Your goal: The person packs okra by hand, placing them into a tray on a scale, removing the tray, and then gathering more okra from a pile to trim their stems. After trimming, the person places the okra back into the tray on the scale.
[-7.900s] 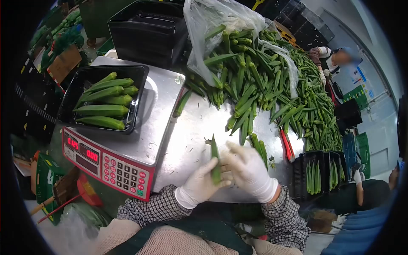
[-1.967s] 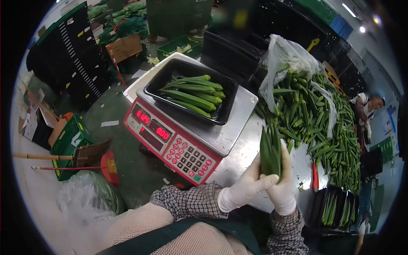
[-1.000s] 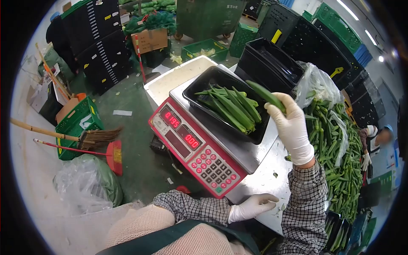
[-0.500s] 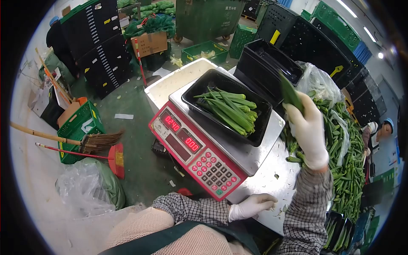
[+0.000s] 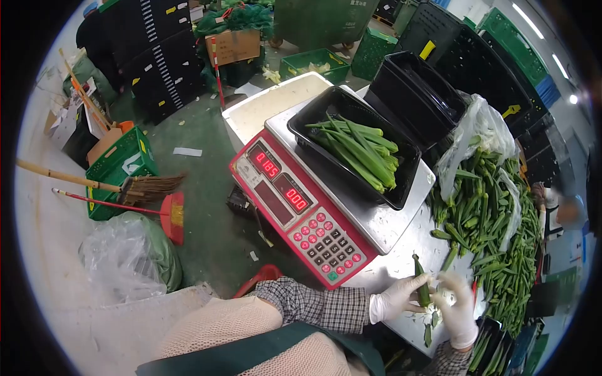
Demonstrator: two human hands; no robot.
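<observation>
Between the scale and the pile, my left hand [image 5: 400,299], in a white glove, pinches a green okra pod [image 5: 422,281] held roughly upright. My gloved right hand [image 5: 458,313] is beside it, its fingers blurred, so whether they grip anything is unclear. Small green scraps lie beneath on the metal surface [image 5: 401,260]. A black tray [image 5: 407,188] holding several okra pods [image 5: 360,150] rests on the red scale [image 5: 313,250], whose display reads 0.185 and 0.00. A large heap of okra [image 5: 501,232] lies to the right, partly under clear plastic [image 5: 480,135].
Stacked black trays [image 5: 411,94] stand behind the scale, near a white foam box [image 5: 276,103]. On the left are a broom [image 5: 147,190], a red dustpan [image 5: 172,219] and a green crate [image 5: 122,172]. A co-worker [image 5: 555,210] is at the far right.
My right hand has come down from beside the tray towards my left hand. The okra pod is now in my left hand's fingers. The scale reading went from 0.240 to 0.185.
</observation>
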